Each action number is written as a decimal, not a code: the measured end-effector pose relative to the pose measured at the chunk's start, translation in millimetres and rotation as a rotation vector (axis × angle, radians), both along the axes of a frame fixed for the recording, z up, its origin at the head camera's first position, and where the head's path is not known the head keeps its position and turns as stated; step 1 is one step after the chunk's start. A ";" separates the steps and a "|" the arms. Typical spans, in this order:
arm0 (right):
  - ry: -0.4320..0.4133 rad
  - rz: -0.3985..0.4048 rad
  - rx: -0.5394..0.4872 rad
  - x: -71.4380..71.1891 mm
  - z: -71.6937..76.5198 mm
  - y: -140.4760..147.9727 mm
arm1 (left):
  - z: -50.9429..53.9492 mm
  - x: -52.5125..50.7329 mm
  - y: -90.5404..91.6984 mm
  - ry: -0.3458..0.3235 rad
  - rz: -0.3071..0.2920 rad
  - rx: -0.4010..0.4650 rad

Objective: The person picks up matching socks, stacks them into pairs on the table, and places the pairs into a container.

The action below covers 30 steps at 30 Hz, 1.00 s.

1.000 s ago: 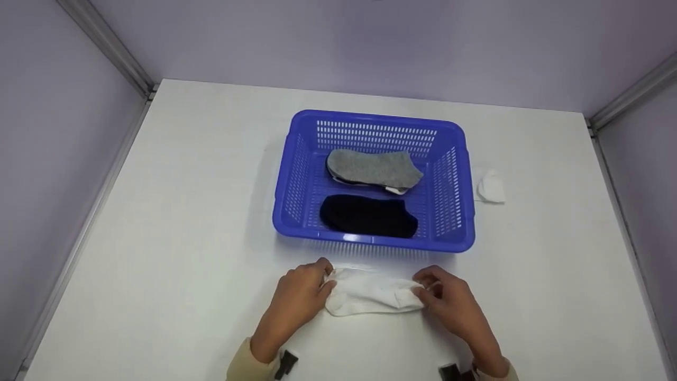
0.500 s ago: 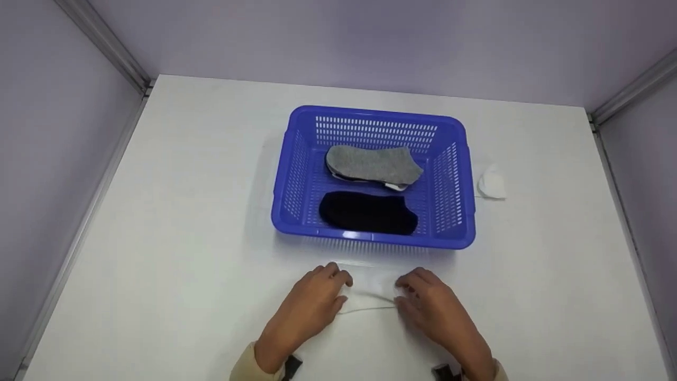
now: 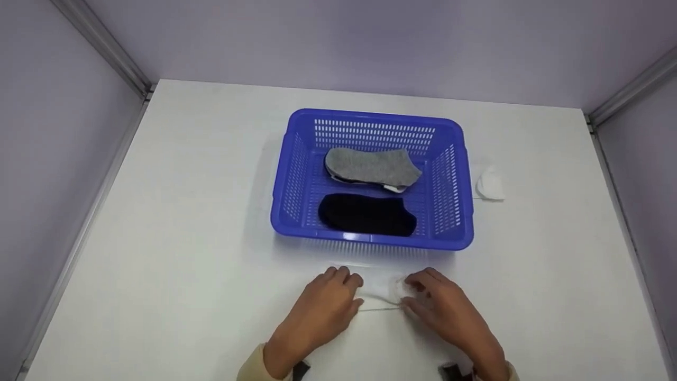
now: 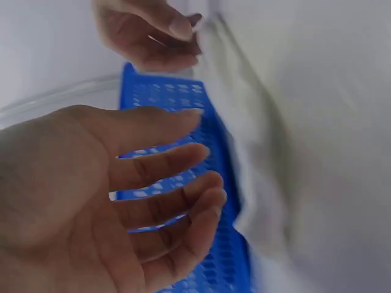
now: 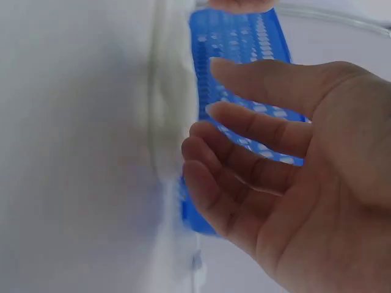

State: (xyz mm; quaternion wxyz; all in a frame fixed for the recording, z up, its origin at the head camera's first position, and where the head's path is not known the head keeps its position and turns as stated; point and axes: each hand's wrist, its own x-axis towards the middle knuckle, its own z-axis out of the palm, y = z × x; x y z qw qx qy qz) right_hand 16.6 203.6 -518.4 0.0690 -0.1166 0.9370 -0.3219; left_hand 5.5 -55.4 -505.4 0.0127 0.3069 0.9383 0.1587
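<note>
A white sock (image 3: 380,290) lies flat on the table in front of the basket, between the two hands. My left hand (image 3: 325,304) reaches over its left part and hides it. In the left wrist view the left thumb and fingers are loosely bent and apart, just beside the blurred sock (image 4: 247,122). My right hand (image 3: 444,304) is at the sock's right end, thumb and fingertips spread around the edge. The right wrist view has the right fingers (image 5: 208,165) relaxed near the sock (image 5: 171,104); whether they touch it I cannot tell.
A blue perforated basket (image 3: 373,242) stands just beyond the hands. Inside are a grey sock (image 3: 373,165) on top of other socks and a black sock (image 3: 367,214). Another white cloth piece (image 3: 490,184) lies right of the basket, partly hidden by it. Walls enclose the table.
My left hand has slid right over the sock from its left end. The right hand moved left, then slightly back right. The basket and its socks stay put.
</note>
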 end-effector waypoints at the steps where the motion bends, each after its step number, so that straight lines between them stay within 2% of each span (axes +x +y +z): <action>1: -0.017 -0.009 -0.017 -0.5 4.2 5.8 | 4.8 0.3 4.8 -0.040 -0.036 0.036; 3: -0.046 -0.026 -0.033 -3.3 13.8 20.0 | 13.6 -0.3 16.9 -0.140 -0.117 0.115; 6: -0.039 -0.077 -0.025 -10.3 28.3 45.9 | 20.6 -4.4 45.4 -0.255 -0.242 0.213; 9: 0.023 -0.148 0.020 -21.0 39.4 73.8 | 23.1 -11.7 84.3 -0.325 -0.329 0.232; 10: 0.051 -0.174 0.034 -25.5 41.4 82.1 | 23.1 -14.1 98.0 -0.321 -0.341 0.216; 12: 0.081 -0.213 0.068 -36.0 45.0 98.2 | 21.6 -18.6 124.6 -0.272 -0.333 0.165; 14: 0.104 -0.241 0.082 -48.4 46.0 112.7 | 17.4 -23.3 149.5 -0.159 -0.307 0.104; 18: 0.111 -0.289 0.098 -73.8 46.4 137.7 | 6.0 -31.9 193.5 0.119 -0.221 0.008; 19: 0.110 -0.300 0.100 -80.1 46.3 142.5 | 3.6 -34.8 203.3 0.176 -0.205 0.001; 21: 0.107 -0.317 0.088 -93.2 44.9 149.0 | 0.6 -42.0 220.3 0.247 -0.176 -0.014; 24: 0.101 -0.336 0.051 -115.2 40.7 151.3 | -0.8 -54.9 242.6 0.279 -0.116 -0.041; 28: 0.080 -0.338 0.005 -142.1 31.8 148.4 | -10.0 -73.1 270.0 0.243 -0.010 -0.086; 29: 0.076 -0.329 0.003 -147.6 28.7 148.2 | -14.0 -77.8 275.8 0.239 0.027 -0.115; 30: 0.071 -0.309 0.007 -153.4 26.3 148.4 | -17.4 -82.8 279.5 0.264 0.033 -0.219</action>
